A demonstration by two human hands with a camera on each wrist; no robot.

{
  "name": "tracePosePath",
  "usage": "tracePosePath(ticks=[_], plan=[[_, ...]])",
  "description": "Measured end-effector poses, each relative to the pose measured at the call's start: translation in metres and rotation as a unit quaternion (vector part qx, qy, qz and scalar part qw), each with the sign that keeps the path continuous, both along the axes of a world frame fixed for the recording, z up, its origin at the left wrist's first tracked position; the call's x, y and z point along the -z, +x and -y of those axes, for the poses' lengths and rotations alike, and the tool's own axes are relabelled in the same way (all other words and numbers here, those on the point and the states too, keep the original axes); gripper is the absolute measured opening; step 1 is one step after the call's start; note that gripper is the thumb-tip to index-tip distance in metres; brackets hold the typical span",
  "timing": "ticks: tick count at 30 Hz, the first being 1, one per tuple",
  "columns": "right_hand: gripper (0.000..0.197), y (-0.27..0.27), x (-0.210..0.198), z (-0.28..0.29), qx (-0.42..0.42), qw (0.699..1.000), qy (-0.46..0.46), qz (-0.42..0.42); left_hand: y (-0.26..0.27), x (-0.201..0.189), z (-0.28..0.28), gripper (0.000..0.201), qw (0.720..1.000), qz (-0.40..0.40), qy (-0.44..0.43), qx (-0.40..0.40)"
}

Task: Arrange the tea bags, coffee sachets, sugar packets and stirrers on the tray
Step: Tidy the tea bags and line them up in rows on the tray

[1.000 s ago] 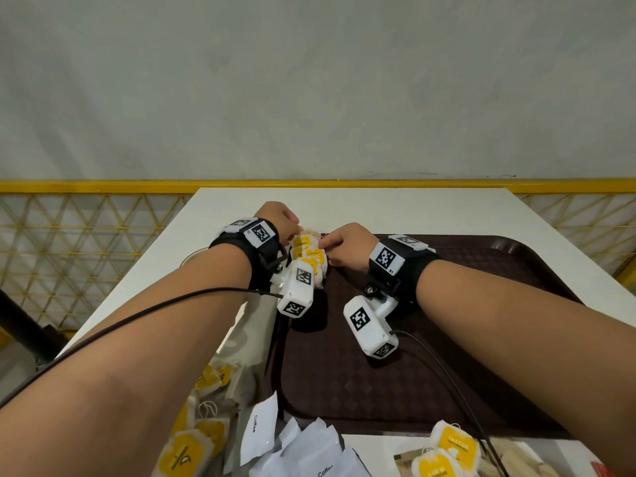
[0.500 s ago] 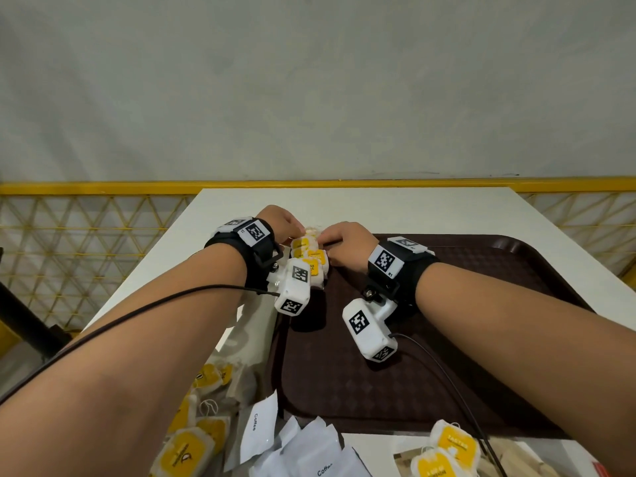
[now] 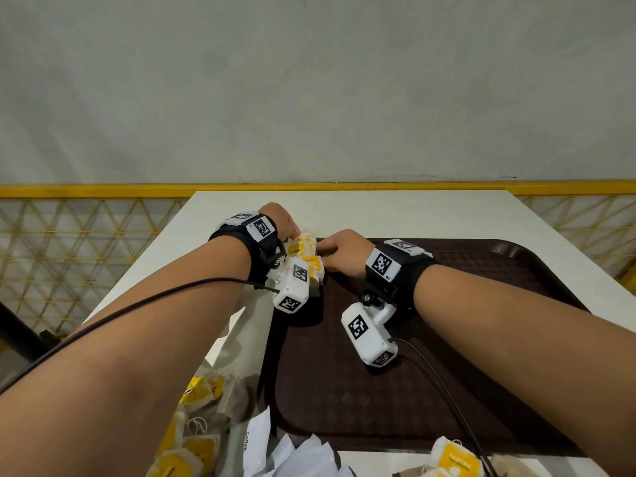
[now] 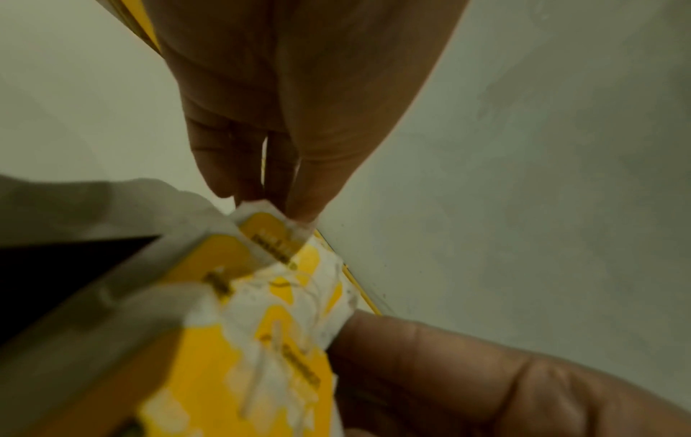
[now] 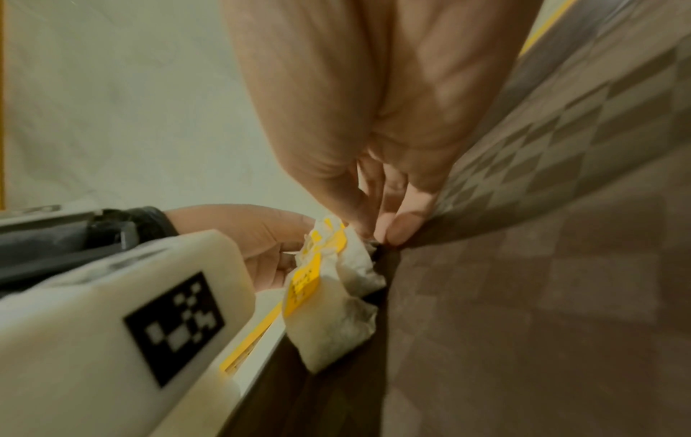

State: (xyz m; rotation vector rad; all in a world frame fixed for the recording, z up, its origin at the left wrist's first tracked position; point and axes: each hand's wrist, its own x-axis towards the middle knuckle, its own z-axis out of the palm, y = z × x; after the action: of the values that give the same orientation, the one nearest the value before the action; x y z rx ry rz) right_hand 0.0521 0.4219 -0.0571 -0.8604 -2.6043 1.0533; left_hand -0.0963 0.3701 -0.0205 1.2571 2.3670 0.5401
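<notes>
One white bench (image 3: 378, 208) carries a dark brown tray (image 3: 481, 304), whose long axis is laid left to right across the head view. At the tray's far left corner a small cluster of tea bags (image 3: 304, 253) with yellow tags is gathered, lined up roughly from near to far along the tray's left edge. The cluster is held between both hands. The left hand (image 3: 280, 220) is curled around it from the left, and the right hand (image 3: 344, 251) meets it from the right with the fingers bent.

In the head view the fingertips are hidden behind the knuckles and the wrist cameras. The left wrist view shows the right hand's fingertips (image 4: 299, 207) pinching the upper corner of one tea bag, with the left thumb (image 4: 430, 363) pressed against the side of the bundle. The right wrist view shows the bags crumpled and standing against the tray's raised rim (image 5: 389, 266).

At the near edge, more tea bags (image 3: 192, 452) are seen in a clear bag on the left, white coffee sachets (image 3: 292, 456) beside them, and further tea bags (image 3: 454, 459) to the right.
</notes>
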Motion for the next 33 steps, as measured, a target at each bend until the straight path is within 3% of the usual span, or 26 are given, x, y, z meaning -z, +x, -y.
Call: tracePosePath(ticks=[11,14,17,20,23,27,33], plan=[[0.030,-0.004,-0.001,0.002,0.037,0.999,-0.008,0.013,0.001,0.002,-0.002,0.021,0.999,-0.022,-0.025,0.008],[0.026,-0.003,-0.003,0.004,0.104,0.991,-0.088,-0.018,-0.002,-0.001,-0.001,0.011,1.000,0.014,0.002,-0.018],[0.021,0.001,-0.008,0.005,0.123,0.987,-0.105,-0.022,-0.005,-0.008,0.004,0.012,0.999,0.026,0.021,-0.031],[0.018,0.005,-0.018,0.014,0.108,0.977,-0.180,-0.027,-0.002,-0.009,0.014,0.011,1.000,0.008,-0.027,0.003],[0.026,0.004,-0.019,0.020,0.117,0.953,-0.273,-0.062,0.001,-0.008,0.023,0.020,0.999,0.016,-0.044,0.016],[0.010,0.003,-0.011,0.028,0.149,0.955,-0.244,-0.075,0.007,-0.009,0.032,0.020,0.998,0.054,-0.027,0.021],[0.019,0.003,-0.009,0.035,0.141,0.961,-0.227,-0.069,0.014,-0.002,0.035,0.016,0.998,0.055,0.006,0.012]])
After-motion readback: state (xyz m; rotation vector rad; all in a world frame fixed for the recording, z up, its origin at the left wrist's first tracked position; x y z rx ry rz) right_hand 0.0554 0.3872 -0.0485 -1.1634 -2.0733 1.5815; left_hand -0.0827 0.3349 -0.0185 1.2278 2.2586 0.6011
